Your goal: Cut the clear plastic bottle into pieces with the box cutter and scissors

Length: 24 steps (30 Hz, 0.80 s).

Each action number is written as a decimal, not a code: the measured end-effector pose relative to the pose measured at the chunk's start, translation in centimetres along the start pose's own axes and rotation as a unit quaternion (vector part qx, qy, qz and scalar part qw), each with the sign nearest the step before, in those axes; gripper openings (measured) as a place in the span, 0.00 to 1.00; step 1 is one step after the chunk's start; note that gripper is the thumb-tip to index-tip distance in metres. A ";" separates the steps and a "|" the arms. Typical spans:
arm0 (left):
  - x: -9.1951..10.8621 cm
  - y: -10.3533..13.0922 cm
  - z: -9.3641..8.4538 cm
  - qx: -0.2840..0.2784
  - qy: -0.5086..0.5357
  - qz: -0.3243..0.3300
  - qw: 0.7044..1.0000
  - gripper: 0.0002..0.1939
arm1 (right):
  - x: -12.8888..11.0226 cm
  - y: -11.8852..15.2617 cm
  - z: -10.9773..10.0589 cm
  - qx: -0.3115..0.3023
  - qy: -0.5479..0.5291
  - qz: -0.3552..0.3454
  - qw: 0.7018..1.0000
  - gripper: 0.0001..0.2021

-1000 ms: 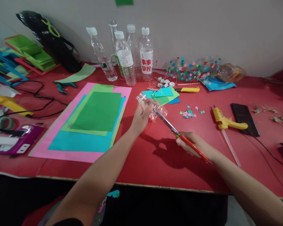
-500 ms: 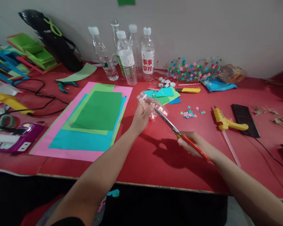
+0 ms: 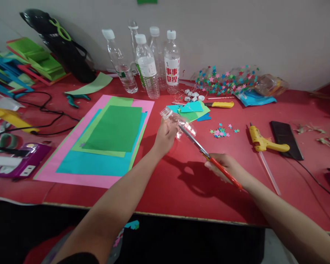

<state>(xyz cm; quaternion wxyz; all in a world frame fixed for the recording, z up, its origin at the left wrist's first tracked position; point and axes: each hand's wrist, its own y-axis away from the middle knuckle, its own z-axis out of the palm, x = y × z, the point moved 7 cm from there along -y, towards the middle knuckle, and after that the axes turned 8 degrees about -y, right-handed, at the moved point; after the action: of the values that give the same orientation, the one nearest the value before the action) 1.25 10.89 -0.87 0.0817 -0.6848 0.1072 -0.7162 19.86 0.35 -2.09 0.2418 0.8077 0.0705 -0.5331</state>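
- our left hand (image 3: 165, 137) is curled around a clear bottle piece (image 3: 187, 125), thumb and fingers pinching it just below its threaded neck; we see the neck poke out past the far side of the hand, away from us.
- our right hand (image 3: 227, 165) is wrapped around the red-handled scissors (image 3: 204, 151), fingers bent under the grips (how they sit in the loops, we cannot tell).
- the blades slant up and leftward, their tips beside our left thumb and overlapping the bottle piece from where we look; whether they are inside the plastic or only against it, we cannot tell.
- we have the bottle piece above the middle of the red table (image 3: 159, 194), between the layered paper sheets (image 3: 114, 128) on our left and the small pile of paper stars (image 3: 220, 131) on our right.
- just beyond the bottle piece we see cut paper scraps (image 3: 192, 107), with a yellow craft knife (image 3: 222, 105) next to them.
- farther back stand several clear bottles (image 3: 172, 69) with white caps.
- well to our right, the yellow glue gun (image 3: 255, 138) lies against a black phone (image 3: 284, 137).
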 end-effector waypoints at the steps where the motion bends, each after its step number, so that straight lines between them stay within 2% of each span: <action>1: 0.0 0.0 0.0 -0.003 -0.002 0.002 1.000 0.05 | 0.1 0.0 0.0 -0.003 0.000 0.002 1.000 0.26; 8: -0.3 0.1 0.8 -0.047 -0.029 0.081 0.995 0.14 | 1.3 0.0 0.2 -0.020 -0.017 0.007 1.000 0.23; 12: -0.6 0.1 0.7 -0.051 -0.078 0.130 0.987 0.13 | 1.1 -0.1 0.1 -0.006 -0.013 0.000 1.000 0.25; 19: -0.5 0.2 0.5 -0.044 -0.111 0.138 0.983 0.10 | 0.5 -0.1 0.0 -0.003 -0.002 -0.004 1.000 0.25; 24: -0.6 0.3 0.5 -0.041 -0.142 0.112 0.983 0.09 | 1.1 -0.1 0.2 -0.010 -0.025 0.001 1.000 0.23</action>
<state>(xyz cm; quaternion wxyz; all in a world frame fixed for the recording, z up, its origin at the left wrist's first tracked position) 1.78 10.75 -1.51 0.1475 -0.7662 0.1998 -0.5926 20.15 0.15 -3.19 0.2516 0.7920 0.0692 -0.5520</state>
